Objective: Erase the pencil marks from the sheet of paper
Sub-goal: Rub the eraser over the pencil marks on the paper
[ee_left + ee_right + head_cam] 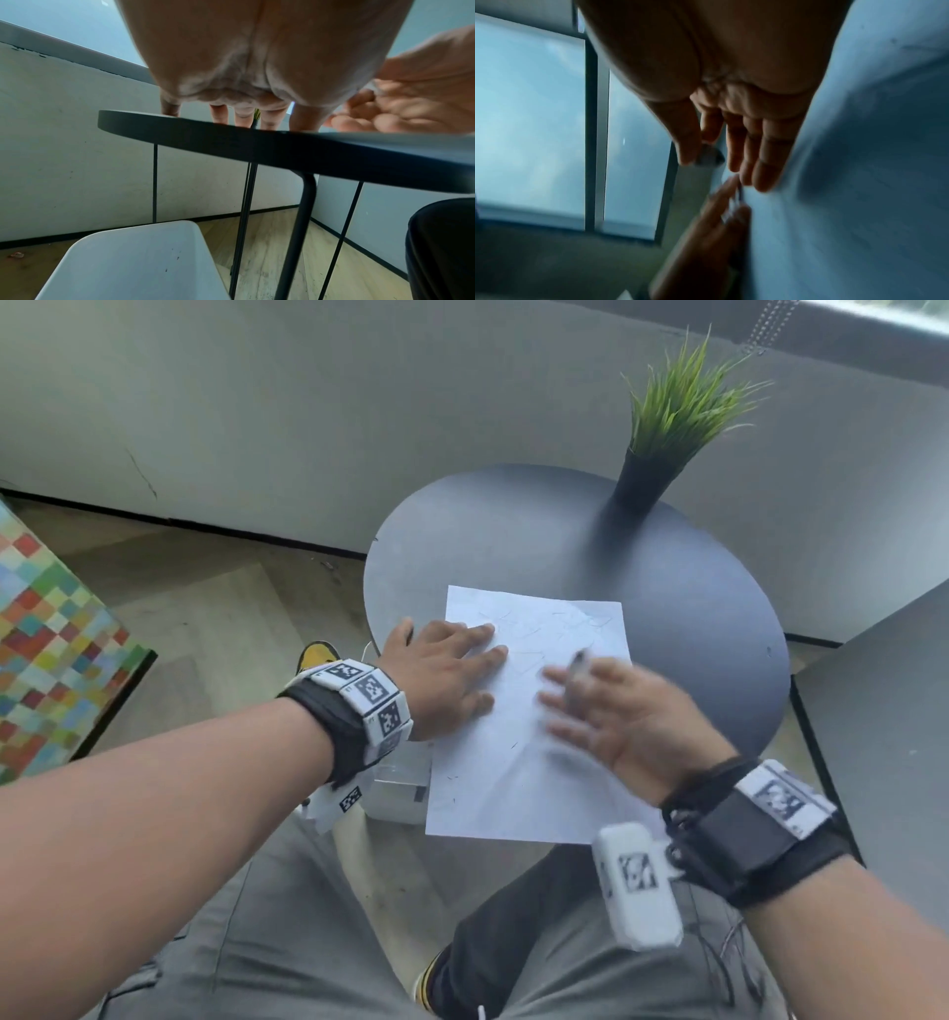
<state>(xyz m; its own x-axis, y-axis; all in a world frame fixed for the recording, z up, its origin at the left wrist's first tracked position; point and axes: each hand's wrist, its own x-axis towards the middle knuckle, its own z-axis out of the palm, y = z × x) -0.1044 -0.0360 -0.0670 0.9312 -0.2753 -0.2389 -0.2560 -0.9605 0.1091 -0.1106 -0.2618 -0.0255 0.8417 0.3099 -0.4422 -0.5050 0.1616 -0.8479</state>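
Pressing flat, left hand (441,672) pins paper (513,783); right hand (616,711), fingers extended, pinches blurred eraser (576,671).

Faintly marked white paper (513,762) flat on table (693,608)

No legible text; only black-and-white coded squares on wrist bands (371,698).
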